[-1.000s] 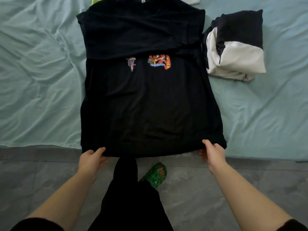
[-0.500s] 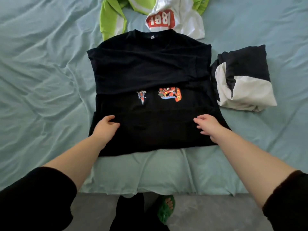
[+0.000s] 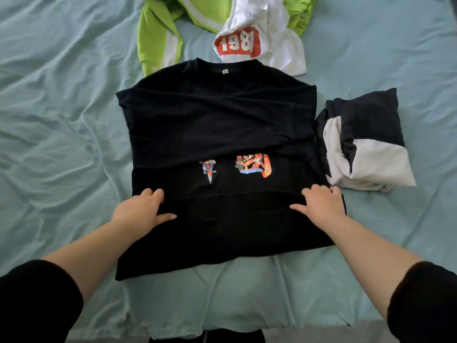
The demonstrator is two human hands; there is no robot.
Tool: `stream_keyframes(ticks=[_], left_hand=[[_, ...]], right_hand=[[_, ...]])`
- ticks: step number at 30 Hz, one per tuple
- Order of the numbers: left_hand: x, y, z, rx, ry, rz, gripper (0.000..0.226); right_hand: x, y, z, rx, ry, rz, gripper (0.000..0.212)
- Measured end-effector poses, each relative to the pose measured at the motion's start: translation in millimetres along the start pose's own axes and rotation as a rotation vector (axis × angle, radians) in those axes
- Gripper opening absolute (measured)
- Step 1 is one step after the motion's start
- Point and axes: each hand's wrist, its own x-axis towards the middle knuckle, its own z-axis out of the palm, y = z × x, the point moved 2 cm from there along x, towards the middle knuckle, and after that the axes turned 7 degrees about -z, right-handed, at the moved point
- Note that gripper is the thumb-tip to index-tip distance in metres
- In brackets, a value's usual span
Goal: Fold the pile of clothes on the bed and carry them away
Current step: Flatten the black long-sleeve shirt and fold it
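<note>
A black T-shirt (image 3: pixel 212 125) with a small coloured print lies flat on the bed, sleeves folded in and its lower part doubled up over the middle. My left hand (image 3: pixel 142 211) rests on the left end of the folded-up hem, fingers lying on the cloth and thumb spread. On the right end of that hem my right hand (image 3: pixel 320 204) presses down with straight fingers. A folded black-and-white garment (image 3: pixel 366 149) sits just right of the shirt. Behind the collar lie an unfolded green garment (image 3: pixel 158 33) and a white one (image 3: pixel 262 33) with a red "1987" patch.
The light blue bedsheet (image 3: pixel 54 120) is wrinkled, with open sheet to the left and in front of the shirt. The bed's near edge (image 3: pixel 222 332) runs along the bottom, with grey floor below it.
Both hands lifted the shirt's bottom hem from the bed's edge and brought it forward over the shirt, laying it down just below the print. The view tilted further onto the bed.
</note>
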Motion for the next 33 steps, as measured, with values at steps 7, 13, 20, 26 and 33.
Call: stream_keyframes(ticks=[7, 13, 20, 26, 33], left_hand=[[7.6, -10.0, -46.7, -0.068, 0.246, 0.171, 0.032], [76.6, -1.9, -141.9, -0.031, 0.534, 0.111, 0.035], [170.3, 3.2, -166.6, 0.074, 0.561, -0.025, 0.030], [179.2, -9.4, -155.9, 0.116, 0.539, -0.006, 0.036], [192.2, -12.5, -220.8, 0.241, 0.676, 0.000, 0.037]], right_hand=[[19.7, 20.4, -29.2, -0.099, 0.118, -0.252, 0.019], [123.0, 34.9, -132.8, -0.220, 0.344, -0.231, 0.009], [215.5, 41.2, -144.6, -0.225, 0.450, -0.166, 0.012], [233.1, 36.0, -117.3, -0.066, 0.412, -0.125, 0.021], [260.7, 51.9, -189.2, -0.135, 0.520, -0.035, 0.023]])
